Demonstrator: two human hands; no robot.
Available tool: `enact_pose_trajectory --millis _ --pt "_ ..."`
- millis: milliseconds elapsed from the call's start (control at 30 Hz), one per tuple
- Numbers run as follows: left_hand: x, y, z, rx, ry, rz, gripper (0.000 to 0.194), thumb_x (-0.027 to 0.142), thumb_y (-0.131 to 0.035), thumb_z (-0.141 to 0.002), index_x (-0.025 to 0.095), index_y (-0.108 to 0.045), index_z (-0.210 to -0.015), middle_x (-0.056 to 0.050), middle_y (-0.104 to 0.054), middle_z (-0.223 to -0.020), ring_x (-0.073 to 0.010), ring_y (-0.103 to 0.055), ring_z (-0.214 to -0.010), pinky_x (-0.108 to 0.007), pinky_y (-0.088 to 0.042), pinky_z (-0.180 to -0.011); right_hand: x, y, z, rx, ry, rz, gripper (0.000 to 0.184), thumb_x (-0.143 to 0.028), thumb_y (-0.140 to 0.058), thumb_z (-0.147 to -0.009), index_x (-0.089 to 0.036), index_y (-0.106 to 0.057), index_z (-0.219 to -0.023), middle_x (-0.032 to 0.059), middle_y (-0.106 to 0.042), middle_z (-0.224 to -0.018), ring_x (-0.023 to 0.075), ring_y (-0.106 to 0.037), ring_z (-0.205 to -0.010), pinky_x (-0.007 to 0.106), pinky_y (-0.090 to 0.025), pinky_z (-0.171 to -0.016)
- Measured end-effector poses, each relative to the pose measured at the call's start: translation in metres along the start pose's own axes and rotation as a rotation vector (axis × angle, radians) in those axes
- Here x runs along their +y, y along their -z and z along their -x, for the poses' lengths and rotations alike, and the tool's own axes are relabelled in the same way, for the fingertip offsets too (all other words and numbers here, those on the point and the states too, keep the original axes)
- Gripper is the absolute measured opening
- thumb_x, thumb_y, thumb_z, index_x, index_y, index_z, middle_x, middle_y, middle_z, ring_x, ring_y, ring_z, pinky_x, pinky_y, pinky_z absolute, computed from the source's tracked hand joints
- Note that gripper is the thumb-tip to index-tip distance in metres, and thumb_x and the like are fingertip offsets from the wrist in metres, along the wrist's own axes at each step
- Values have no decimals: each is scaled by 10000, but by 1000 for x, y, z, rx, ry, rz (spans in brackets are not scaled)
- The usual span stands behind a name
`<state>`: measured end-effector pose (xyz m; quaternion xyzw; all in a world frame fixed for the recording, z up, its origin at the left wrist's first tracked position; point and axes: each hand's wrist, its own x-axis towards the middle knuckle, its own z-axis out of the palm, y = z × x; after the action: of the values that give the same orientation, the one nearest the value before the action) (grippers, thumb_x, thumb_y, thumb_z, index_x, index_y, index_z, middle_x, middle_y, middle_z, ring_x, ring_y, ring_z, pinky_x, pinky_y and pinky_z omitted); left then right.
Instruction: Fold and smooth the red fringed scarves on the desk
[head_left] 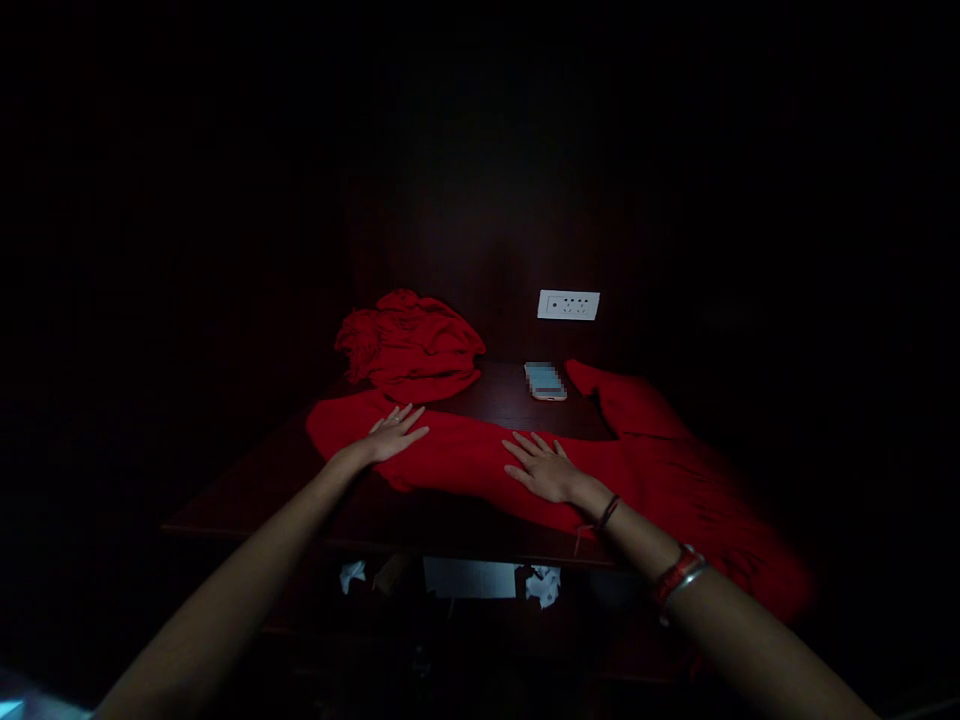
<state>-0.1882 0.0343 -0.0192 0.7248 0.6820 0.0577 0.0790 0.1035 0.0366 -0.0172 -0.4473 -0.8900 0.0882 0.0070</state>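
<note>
A long red cloth (465, 455) lies spread across a dark wooden table (450, 530), and its right end hangs over the table's right side. My left hand (394, 435) rests flat on the cloth's left part with fingers stretched out. My right hand (544, 468) lies flat on the cloth's middle, fingers spread. Bangles and a thread band sit on my right wrist. A second red cloth (409, 345) sits crumpled in a heap at the back left of the table.
A phone (545, 381) lies on the table behind the cloth. A white wall socket plate (568, 304) is on the dark wall behind. Crumpled paper and a white sheet (469, 578) lie on a shelf under the table. The room is very dark.
</note>
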Motion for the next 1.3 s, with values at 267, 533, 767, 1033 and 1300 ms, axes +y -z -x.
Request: enact_pose_trajectory --millis 267,533,767,1033,1300 --pt "45 37 -15 207 -229 15 590 522 -247 -770 146 -350 -1214 -81 -262 -1309 -192 -169 -1208 -308 -170 -967 5 40 -43 168 -39 -43 374 -336 -495 -715 -129 -534 -1024 103 -551 -1031 176 -504 -919 241 -372 -758" --pt "47 12 -45 19 -402 70 556 537 -274 -767 183 -398 -1177 -41 -430 -1201 -152 -390 -1081 -236 -272 -910 17 26 -66 157 -40 -89 194 -222 -425 -769 -148 -576 -867 52 -617 -841 122 -553 -765 188 -374 -629" --pt "57 16 -24 4 -485 49 649 587 -350 -713 285 -198 -1268 1 -146 -1351 -188 -78 -1226 -361 -72 -982 16 9 -70 290 -176 96 270 -258 -296 -816 -171 -528 -923 105 -581 -901 182 -549 -793 257 -382 -627" --pt "42 19 -29 -300 -398 1 783 631 -462 -591 364 -148 -1257 9 -21 -1356 -264 25 -1219 -453 -35 -953 6 11 -54 447 54 148 249 -205 -295 -814 -179 -485 -974 90 -500 -990 192 -411 -951 325 -320 -784" --pt "38 21 -28 -284 -419 36 798 631 -495 -556 354 -203 -1246 -4 -46 -1353 -261 35 -1217 -450 -32 -952 11 3 -19 174 359 40 453 -443 -277 -807 -235 -331 -1206 58 -342 -1248 196 -273 -1136 389 -223 -900"
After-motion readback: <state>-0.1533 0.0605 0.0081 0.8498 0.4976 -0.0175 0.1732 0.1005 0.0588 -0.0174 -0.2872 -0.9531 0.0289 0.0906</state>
